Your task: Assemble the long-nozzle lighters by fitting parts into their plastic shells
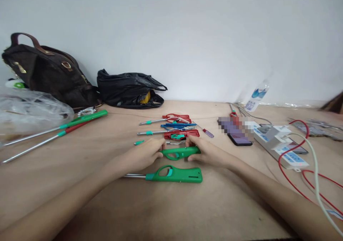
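Note:
My left hand (146,154) and my right hand (206,152) both grip a green lighter handle (180,152) from its two ends, just above the table. A second green gas lighter (175,175) with a metal nozzle lies flat right in front of them. Beyond my hands lie red lighter halves (181,134), a blue lighter (177,126) and another red one (177,118), several with metal tubes. A small purple-handled screwdriver (207,132) lies to their right.
Two long green and red lighters (66,128) lie at the left beside a clear plastic bag (29,110). A brown handbag (50,73) and black plastic bag (128,90) stand against the wall. A phone (239,139), power strip (278,146), red and white cables (302,151) and a water bottle (257,96) crowd the right.

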`<action>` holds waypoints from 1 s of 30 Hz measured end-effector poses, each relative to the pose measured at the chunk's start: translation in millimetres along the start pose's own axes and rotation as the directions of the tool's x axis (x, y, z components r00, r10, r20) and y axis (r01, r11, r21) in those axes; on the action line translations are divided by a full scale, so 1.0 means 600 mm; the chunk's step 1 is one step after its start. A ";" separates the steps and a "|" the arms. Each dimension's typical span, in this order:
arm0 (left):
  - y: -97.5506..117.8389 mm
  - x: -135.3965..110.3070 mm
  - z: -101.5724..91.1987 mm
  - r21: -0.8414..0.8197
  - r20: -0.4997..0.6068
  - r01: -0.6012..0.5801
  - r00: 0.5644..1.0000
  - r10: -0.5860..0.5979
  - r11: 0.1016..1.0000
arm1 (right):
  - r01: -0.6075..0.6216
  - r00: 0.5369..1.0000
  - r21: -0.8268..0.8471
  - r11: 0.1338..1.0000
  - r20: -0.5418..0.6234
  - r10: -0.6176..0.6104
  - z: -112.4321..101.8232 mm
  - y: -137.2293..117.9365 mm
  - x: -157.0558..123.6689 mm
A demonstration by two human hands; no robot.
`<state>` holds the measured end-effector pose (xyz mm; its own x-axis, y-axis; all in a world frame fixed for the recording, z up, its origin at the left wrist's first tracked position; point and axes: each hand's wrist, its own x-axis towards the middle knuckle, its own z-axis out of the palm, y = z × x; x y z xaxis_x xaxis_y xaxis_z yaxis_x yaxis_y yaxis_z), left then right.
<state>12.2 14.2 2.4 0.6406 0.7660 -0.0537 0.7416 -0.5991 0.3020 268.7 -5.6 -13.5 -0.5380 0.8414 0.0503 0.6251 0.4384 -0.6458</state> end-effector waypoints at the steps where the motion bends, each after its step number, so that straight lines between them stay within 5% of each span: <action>1: -0.002 0.002 0.002 -0.006 -0.018 -0.009 1.000 0.009 1.000 | 0.003 1.000 0.013 1.000 -0.004 -0.003 -0.005 0.000 -0.001; 9: -0.024 0.017 0.016 0.015 -0.106 -0.144 0.984 0.144 0.990 | -0.034 0.999 -0.121 0.992 0.013 0.036 -0.026 0.016 0.001; 16: -0.018 0.019 -0.001 0.143 -0.222 -0.232 0.940 0.260 0.962 | -0.010 0.987 -0.303 0.953 -0.154 -0.039 -0.019 -0.004 -0.005; 22: -0.012 0.014 -0.002 0.379 -0.273 -0.252 0.889 0.368 0.890 | 0.050 0.992 -0.338 0.940 -0.093 -0.087 -0.011 -0.018 -0.007; 30: 0.003 0.008 -0.009 0.525 -0.295 -0.286 0.823 0.486 0.802 | -0.004 0.997 -0.578 0.816 -0.068 -0.044 -0.003 -0.033 -0.002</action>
<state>15.2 17.9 7.7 0.8287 0.4077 0.3834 0.5162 -0.8216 -0.2419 258.0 -15.1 0.6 -0.5251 0.8410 0.1306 0.8389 0.5373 -0.0873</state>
